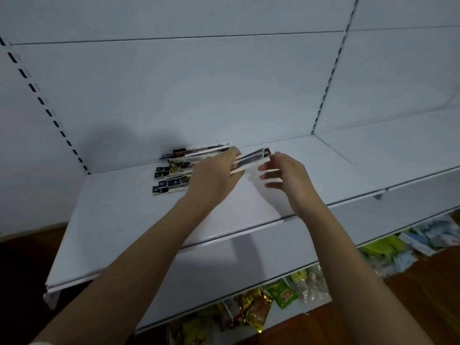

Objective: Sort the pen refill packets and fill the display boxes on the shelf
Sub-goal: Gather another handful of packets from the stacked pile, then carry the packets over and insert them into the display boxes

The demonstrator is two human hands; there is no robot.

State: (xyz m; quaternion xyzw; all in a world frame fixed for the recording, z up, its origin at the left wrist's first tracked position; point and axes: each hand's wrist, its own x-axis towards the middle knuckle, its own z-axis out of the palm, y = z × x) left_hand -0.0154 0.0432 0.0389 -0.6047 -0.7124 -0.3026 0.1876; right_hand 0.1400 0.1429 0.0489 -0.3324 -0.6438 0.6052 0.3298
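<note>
No lettering can be read — the print on the long black-and-white pen refill packets (179, 168) is blurred, and the red label on the green snack pouch (282, 293) below is too small.

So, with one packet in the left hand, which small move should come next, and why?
Probably the right hand should close on the free end of the packet that the left hand grips. The right hand's fingers are spread beside that end and hold nothing, and the other packets lie loose in a pile on the shelf. No display box is in view.
</note>
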